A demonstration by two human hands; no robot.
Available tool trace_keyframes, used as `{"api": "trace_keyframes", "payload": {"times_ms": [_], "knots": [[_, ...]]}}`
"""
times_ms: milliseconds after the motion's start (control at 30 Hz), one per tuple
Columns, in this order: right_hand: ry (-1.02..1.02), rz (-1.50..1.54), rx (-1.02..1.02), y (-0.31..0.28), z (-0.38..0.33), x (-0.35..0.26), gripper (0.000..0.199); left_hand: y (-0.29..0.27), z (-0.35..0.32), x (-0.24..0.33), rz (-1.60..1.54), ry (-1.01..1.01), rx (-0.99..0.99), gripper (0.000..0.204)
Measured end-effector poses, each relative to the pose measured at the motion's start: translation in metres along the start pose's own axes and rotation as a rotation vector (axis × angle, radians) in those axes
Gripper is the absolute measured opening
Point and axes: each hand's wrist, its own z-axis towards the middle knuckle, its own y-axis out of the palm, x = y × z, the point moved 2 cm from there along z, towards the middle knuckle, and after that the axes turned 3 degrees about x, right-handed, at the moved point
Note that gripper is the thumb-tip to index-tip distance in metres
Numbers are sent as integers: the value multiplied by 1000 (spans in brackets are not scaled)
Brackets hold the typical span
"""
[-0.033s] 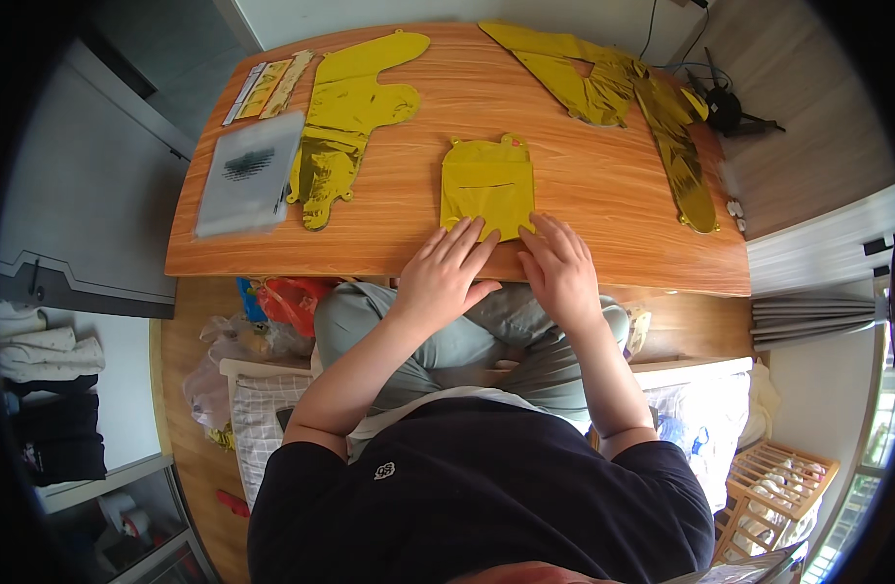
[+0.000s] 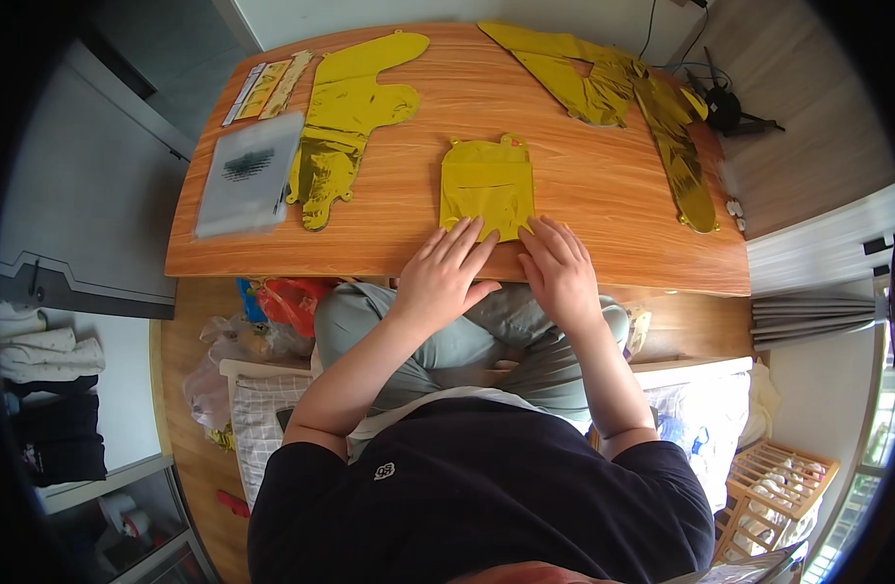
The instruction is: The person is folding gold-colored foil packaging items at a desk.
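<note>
A folded gold foil balloon point(image 2: 486, 185) lies flat on the wooden table in front of me, roughly square, with small round tabs along its far edge. My left hand point(image 2: 446, 268) rests palm down at its near left corner, fingers stretched and spread onto the foil. At the near right corner lies my right hand point(image 2: 560, 273), also flat, its fingertips touching the foil's edge. Neither hand grips anything. Left of centre is a larger flat gold foil balloon point(image 2: 355, 107), unfolded. Another gold foil balloon point(image 2: 603, 83) with a long bent strip spreads over the far right of the table.
A clear plastic pouch point(image 2: 248, 180) and some printed cards point(image 2: 265, 90) lie on the table's left side. A black device with antennas point(image 2: 725, 109) and its cables sit against the right wall. The table's near edge point(image 2: 370, 274) runs just over my lap.
</note>
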Motion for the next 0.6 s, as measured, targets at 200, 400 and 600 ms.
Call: {"api": "trace_keyframes", "payload": {"times_ms": [200,400,600], "knots": [[-45,-52,-52,-1,-6,3,40,0,-1,0,9,-4,4,68],[228,216,25,-8,-1,11,31,0,1,0,15,0,-7,67],[405,155,-12,3,11,15,15,-1,3,1,21,0,-6,67]]}}
